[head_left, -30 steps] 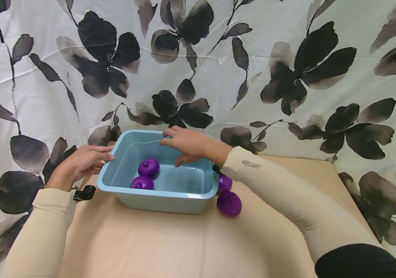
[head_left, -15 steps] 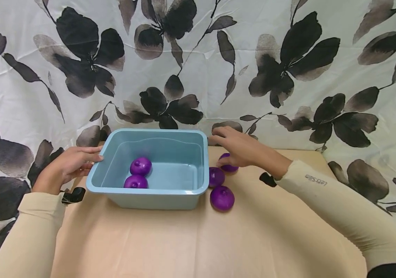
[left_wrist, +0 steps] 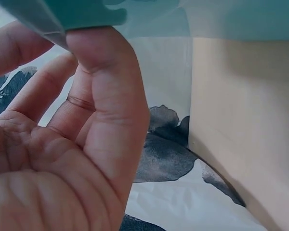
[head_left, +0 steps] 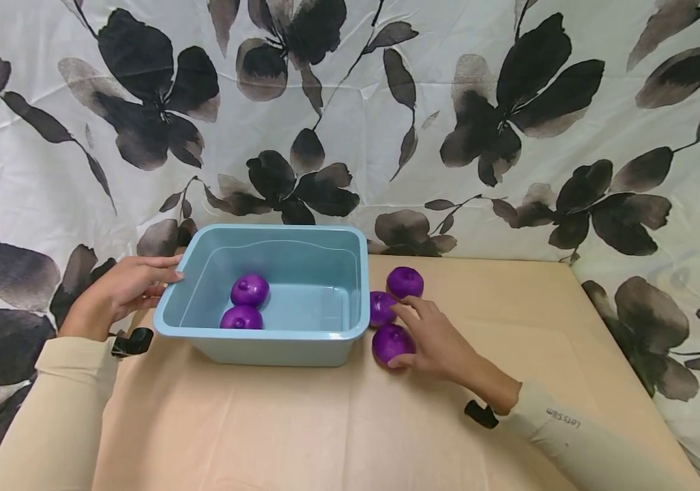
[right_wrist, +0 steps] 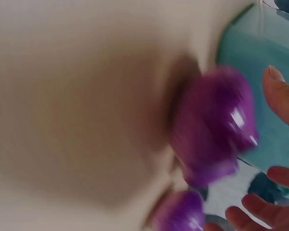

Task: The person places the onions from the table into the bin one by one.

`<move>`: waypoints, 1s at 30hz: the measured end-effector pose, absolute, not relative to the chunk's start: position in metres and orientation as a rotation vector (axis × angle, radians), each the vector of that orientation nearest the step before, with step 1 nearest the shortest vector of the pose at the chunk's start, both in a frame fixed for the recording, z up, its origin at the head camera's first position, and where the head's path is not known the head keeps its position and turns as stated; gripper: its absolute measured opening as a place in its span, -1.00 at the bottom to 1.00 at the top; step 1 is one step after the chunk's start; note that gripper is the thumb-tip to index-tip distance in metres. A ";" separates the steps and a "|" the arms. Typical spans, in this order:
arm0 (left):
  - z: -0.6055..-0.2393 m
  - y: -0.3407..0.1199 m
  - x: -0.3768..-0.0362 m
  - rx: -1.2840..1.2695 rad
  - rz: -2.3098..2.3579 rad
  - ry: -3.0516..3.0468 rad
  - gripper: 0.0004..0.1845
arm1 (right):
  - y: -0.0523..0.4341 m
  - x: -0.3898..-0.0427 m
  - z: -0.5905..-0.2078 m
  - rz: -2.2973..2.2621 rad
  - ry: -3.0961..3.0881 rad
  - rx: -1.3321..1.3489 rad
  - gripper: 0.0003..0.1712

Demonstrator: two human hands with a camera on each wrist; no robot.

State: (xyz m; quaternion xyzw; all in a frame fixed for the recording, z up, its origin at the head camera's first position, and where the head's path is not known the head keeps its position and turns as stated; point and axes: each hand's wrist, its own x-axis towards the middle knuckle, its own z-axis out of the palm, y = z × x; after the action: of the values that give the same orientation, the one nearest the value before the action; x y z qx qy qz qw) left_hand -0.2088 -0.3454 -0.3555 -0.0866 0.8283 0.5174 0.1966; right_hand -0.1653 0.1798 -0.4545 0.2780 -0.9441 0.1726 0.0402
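Note:
Glossy purple onions make up two groups. Two onions [head_left: 250, 290] lie at the left inside a light blue plastic bin [head_left: 264, 349]. Three stand outside its right wall: a front onion [head_left: 390, 341], a middle onion [head_left: 381, 309] and a back onion [head_left: 405, 281]. My right hand [head_left: 439, 341] spreads over the front one, thumb overlapping it and fingers near the middle one. In the right wrist view, thumb and fingers are apart around a blurred onion [right_wrist: 214, 125]. My left hand [head_left: 125, 290] touches the bin's left rim with loosely bent fingers [left_wrist: 113, 91].
The bin stands on a tan-covered table [head_left: 325, 423], close to its back edge. Behind hangs a white cloth [head_left: 387, 123] with dark flowers. Each wrist carries a small black camera; the left wrist camera [head_left: 133, 342] sits near the bin's front left corner.
My right hand has left the space over the bin, passed by the back onion and come forward to the front one. My left hand stays at the rim. The head view has shifted slightly.

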 end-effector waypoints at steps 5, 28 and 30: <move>-0.356 -0.346 -0.208 -0.250 1.453 2.323 -0.25 | 0.172 -0.154 -0.482 0.629 -2.922 0.742 0.18; -0.358 -0.343 -0.207 -0.262 1.451 2.316 -0.20 | 0.158 -0.150 -0.495 0.589 -2.902 0.832 -0.26; -0.358 -0.343 -0.207 -0.259 1.439 2.325 -0.20 | 0.159 -0.149 -0.493 0.595 -2.872 0.848 -0.27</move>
State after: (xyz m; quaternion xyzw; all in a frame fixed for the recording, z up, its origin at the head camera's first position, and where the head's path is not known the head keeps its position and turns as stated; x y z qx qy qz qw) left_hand -0.2068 -0.3430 -0.3578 -0.0925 0.8300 0.5138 0.1963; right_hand -0.1488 0.1590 -0.4934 0.2775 -0.9397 0.1947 0.0445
